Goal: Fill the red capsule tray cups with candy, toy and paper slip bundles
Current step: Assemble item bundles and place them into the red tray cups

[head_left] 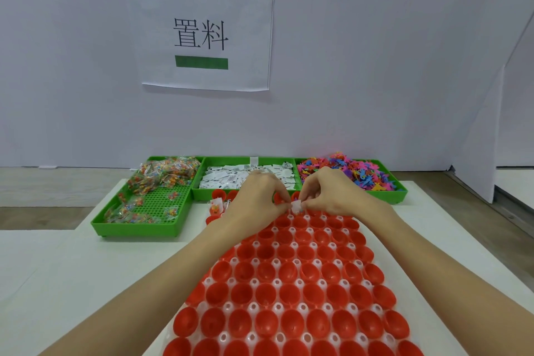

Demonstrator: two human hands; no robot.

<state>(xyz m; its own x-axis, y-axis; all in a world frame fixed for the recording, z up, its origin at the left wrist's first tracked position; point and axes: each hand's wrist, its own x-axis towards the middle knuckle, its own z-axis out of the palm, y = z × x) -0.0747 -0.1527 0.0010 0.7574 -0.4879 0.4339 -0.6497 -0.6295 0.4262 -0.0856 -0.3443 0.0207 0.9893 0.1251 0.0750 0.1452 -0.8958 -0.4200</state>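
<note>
Cups [289,295] red, in clear-white holder. Bins [99,222] green; candy packs [161,173] multicoloured; slips [231,178] white, black print; toys [361,173] pink, blue, yellow.

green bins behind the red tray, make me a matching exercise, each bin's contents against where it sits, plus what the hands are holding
Things:
1. candy packets
2. paper slips
3. coloured toys
4. small white slip

Places:
A. right green bin
B. pinched between the left hand and right hand, over the far end of the red capsule tray
C. left green bin
D. middle green bin

Pairs: 1-C, 2-D, 3-A, 4-B
</note>
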